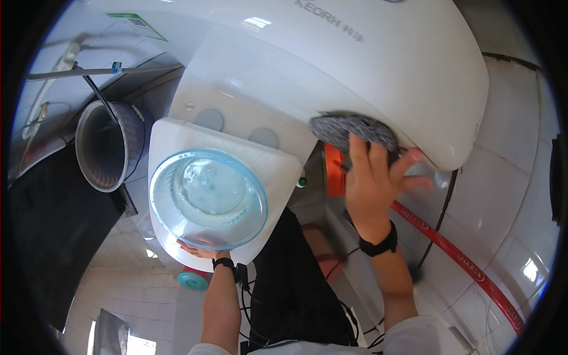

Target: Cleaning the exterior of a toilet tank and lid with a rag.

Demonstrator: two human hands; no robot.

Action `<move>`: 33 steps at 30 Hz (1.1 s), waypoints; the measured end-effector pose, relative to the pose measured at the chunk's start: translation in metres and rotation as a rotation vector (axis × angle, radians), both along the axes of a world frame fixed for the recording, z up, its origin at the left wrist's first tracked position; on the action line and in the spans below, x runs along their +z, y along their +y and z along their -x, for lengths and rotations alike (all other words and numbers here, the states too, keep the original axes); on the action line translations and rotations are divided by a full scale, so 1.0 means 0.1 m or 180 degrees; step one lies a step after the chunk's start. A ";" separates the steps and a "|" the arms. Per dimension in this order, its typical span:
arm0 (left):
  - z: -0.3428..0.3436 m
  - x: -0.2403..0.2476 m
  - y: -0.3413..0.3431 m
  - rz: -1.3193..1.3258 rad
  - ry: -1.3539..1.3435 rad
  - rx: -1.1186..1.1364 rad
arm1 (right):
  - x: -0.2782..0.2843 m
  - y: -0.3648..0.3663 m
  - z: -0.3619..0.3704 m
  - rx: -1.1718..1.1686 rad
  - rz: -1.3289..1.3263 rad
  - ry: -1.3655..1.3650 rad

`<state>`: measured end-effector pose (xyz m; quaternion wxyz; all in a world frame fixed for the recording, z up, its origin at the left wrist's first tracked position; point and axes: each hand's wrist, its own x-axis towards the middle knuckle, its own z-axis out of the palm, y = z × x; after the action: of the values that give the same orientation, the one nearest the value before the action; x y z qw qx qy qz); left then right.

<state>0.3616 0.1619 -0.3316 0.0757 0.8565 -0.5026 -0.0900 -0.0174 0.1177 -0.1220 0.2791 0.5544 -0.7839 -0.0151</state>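
Observation:
A clear blue-tinted plastic basin (pixel 255 222) with water in it rests on the closed white toilet lid (pixel 278 165). My left hand (pixel 200 251) is at the basin's near edge, its fingers partly hidden beneath the rim. Up and to the right, my right hand (pixel 374 189) has its fingertips on a grey cloth (pixel 337 128), pressing it to the lower edge of the big white toilet tank (pixel 408 65). Its other fingers are spread and slightly blurred. Each wrist wears a black band.
Left of the toilet stands a ribbed bin (pixel 133 139) with a dark stick in it, near a black panel (pixel 65 207). An orange object (pixel 335 171) sits behind my right hand. A red strap-like band (pixel 455 254) runs along the right side. Dark cables hang by my legs.

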 end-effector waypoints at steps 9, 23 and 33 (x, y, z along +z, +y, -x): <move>0.04 0.03 -0.03 0.0041 0.0016 -0.0098 | -0.05 0.36 0.08 -0.0157 -0.0389 0.0105; 0.10 0.03 0.00 0.0059 0.0052 -0.0176 | -1.27 0.36 0.26 0.0409 -0.1479 0.0349; 0.06 0.08 -0.01 0.0079 0.0073 -0.0165 | -0.66 0.03 0.06 0.0345 -0.1159 -0.0111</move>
<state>0.3561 0.1605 -0.3241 0.0897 0.8411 -0.5247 -0.0955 -0.0237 0.1202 -0.1879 0.1610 0.6374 -0.7418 -0.1321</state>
